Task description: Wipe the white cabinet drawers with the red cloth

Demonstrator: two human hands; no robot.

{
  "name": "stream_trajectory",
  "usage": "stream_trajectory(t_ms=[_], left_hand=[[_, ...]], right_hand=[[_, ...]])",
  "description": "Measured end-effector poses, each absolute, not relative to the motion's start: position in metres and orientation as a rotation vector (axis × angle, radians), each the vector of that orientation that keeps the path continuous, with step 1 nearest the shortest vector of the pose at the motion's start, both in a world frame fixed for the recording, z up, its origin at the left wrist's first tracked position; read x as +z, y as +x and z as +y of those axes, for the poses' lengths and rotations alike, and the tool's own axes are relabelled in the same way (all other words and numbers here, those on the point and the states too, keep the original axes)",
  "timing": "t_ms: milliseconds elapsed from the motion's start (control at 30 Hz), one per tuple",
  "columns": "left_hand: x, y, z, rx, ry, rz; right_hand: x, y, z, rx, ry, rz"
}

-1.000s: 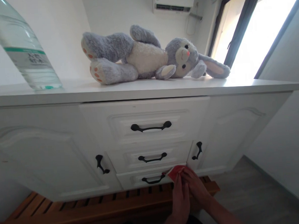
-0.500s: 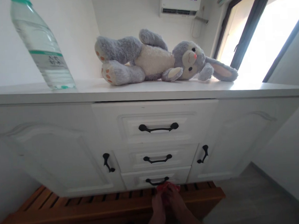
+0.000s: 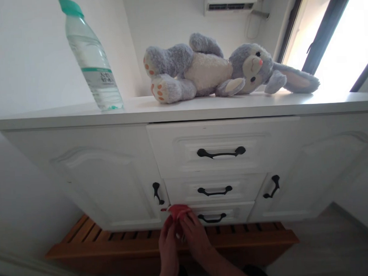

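Note:
Both of my hands are closed on a crumpled red piece of soft material (image 3: 179,210), cloth or a bag; I cannot tell which. My left hand (image 3: 168,237) grips its lower left side, and my right hand (image 3: 194,232) holds its right side. The red material is held before the lower left corner of the bottom drawer (image 3: 240,212), left of that drawer's black handle (image 3: 212,218). A small red tip sticks out at its left end. My fingers hide its lower part.
A white cabinet (image 3: 97,182) with black handles stands on a slatted wooden bench (image 3: 237,239). On its top are a water bottle (image 3: 92,68) with a green cap and a grey plush rabbit (image 3: 210,71) lying on its side. A window (image 3: 322,30) is at the right.
My hands and the red material have moved left and up, from below the bottom drawer's handle to its left corner. The view has shifted left, so the cabinet appears further right.

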State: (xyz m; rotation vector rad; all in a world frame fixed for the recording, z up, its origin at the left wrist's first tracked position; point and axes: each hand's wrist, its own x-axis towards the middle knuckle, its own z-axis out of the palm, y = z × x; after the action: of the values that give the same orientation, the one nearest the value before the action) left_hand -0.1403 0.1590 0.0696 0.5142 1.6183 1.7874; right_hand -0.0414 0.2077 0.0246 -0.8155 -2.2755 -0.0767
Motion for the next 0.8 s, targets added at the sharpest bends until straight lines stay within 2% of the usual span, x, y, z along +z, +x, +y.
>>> stream_trajectory(t_ms=[100, 233, 333, 533, 667, 800], left_hand=[[0.087, -0.110, 0.153, 1.690, 0.772, 1.743], [0.081, -0.075, 0.158, 1.531, 0.820, 1.967], [0.069, -0.058, 0.165, 1.412, 0.782, 1.868], [0.075, -0.029, 0.180, 1.439, 0.770, 1.797], [0.083, 0.019, 0.190, 1.309, 0.896, 1.694], [0.074, 0.074, 0.196, 1.244, 1.042, 1.527]], right_hand=[[0.037, -0.021, 0.213, -0.174, -0.874, -2.232], [0.030, -0.004, 0.223, -0.319, -0.755, -2.407], [0.022, 0.009, 0.222, -0.313, -0.842, -2.444], [0.033, 0.041, 0.213, -0.136, -1.054, -2.476], [0.045, 0.102, 0.211, -0.091, -1.222, -2.331], [0.037, 0.162, 0.216, -0.162, -1.321, -2.278]])
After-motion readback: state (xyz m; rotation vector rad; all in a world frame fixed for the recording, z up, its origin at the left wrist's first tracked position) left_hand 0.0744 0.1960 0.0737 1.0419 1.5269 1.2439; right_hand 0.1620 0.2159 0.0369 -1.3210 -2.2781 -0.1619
